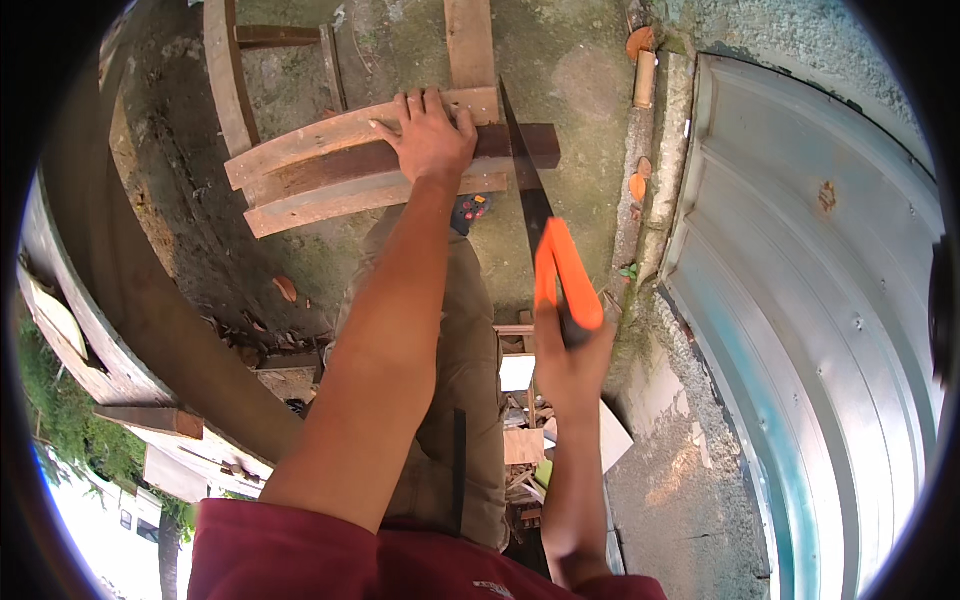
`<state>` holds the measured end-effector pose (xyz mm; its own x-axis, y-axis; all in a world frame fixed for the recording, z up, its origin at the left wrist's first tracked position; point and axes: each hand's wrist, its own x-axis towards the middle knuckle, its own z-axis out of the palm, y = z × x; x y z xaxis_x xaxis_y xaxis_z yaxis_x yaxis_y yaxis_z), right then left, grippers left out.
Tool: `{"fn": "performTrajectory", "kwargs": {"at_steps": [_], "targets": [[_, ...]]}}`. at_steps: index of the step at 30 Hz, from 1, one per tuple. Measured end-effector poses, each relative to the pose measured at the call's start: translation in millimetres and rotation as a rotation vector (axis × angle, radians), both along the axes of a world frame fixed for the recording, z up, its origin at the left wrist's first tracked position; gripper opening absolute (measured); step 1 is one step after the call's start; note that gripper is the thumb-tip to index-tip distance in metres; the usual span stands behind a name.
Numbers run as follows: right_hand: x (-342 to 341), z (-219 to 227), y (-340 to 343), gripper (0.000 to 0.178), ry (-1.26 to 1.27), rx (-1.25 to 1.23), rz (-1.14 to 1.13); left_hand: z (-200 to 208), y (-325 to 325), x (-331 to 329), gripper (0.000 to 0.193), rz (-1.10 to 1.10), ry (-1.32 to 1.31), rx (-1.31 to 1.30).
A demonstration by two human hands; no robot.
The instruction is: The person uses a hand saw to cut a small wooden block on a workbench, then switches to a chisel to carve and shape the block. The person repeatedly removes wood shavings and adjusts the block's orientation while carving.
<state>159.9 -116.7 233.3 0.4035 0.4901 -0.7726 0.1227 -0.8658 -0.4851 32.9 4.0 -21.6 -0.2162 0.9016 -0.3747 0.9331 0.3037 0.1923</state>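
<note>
While left hand (430, 140) spreads over light plank (320, 140), right hand (578, 355) grips handsaw (537, 205) — blade (521, 150) ahead of grip, crossing dark plank (493, 142).

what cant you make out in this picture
All in the head view:
Part of the dark brown plank: hidden under the left hand.
Teeth of the saw: too small and blurred.
Exact grip of the right hand: partly hidden by the hand itself and the orange handle.
Far end of the board at the top: cut off by the picture's edge.
</note>
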Motion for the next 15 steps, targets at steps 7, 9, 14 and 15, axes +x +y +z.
{"fn": "performTrajectory", "kwargs": {"at_steps": [7,9,14,15], "targets": [[-8,-6,-9,0.021,-0.074,0.167,0.255,1,-5,-4,0.058,-0.016,0.029,-0.102],[-5,61,-25,0.013,-0.008,0.103,0.181,-2,2,-3,0.061,-0.016,0.024,-0.131],[-8,-22,8,0.014,-0.010,0.118,0.034,9,0,-1,0.061,0.004,-0.002,-0.167],[4,-68,45,0.022,0.049,0.012,0.102,14,-4,1,0.060,-0.006,-0.001,-0.185]]}}
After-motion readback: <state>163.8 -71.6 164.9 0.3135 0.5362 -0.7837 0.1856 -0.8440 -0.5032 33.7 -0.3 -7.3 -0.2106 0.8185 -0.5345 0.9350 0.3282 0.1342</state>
